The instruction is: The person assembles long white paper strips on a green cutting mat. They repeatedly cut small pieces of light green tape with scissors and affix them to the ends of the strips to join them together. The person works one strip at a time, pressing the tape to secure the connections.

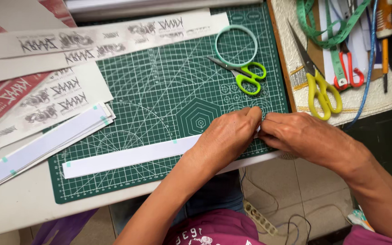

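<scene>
Both hands together at centre right of the frame, over the right edge of the green cutting mat [159,104]. Left hand [225,136] lying across the long white paper strip [128,156], fingers curled down at the strip's right end; right hand [302,136] meeting it from the right, fingertips pinched against those of the left at that same end. Grip of each hand narrow, closed on the end of the strip, though the exact pinch hidden behind the knuckles. Strip running from lower left of the mat up toward the hands, flat on the mat, small pale green tape tabs along it. Just above the hands, small green-handled scissors [243,75] beside a pale green tape ring [236,45], both on the mat. In the upper left, printed paper strips [100,38] with dark lettering, overlapping the mat's top edge. At left, a stack of white strips [41,145] on the counter [19,208]. At upper right, on a separate surface, yellow-handled scissors [318,86], red-handled scissors [348,68] and a green measuring tape [327,31].
</scene>
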The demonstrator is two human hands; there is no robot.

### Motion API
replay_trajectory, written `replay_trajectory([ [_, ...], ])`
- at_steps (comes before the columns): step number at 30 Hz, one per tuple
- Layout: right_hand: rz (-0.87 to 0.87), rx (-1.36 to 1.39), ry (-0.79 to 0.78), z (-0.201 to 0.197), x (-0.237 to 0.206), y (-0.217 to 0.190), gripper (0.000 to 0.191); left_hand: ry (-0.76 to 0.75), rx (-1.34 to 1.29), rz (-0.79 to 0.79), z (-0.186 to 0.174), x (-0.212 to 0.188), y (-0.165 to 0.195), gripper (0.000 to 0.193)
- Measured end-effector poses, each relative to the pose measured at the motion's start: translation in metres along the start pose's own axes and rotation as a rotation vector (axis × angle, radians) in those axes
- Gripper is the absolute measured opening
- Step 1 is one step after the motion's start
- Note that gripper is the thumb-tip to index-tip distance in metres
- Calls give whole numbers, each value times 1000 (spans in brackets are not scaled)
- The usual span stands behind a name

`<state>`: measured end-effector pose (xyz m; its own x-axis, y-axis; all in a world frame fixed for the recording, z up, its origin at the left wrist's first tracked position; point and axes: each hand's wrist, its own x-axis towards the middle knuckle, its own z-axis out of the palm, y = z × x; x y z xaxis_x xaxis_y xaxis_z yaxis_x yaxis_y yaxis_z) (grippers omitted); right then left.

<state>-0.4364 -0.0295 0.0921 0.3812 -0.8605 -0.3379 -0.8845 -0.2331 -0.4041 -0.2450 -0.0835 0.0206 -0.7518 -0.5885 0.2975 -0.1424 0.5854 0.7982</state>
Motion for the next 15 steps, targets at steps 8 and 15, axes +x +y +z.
replay_trajectory([
  [8,-81,52,340,24,-24,10,31,66,106,33,1,-6,13,17],
  [15,-25,-24,549,61,-49,-5,50,43,200,14,7,-28,26,21],
])
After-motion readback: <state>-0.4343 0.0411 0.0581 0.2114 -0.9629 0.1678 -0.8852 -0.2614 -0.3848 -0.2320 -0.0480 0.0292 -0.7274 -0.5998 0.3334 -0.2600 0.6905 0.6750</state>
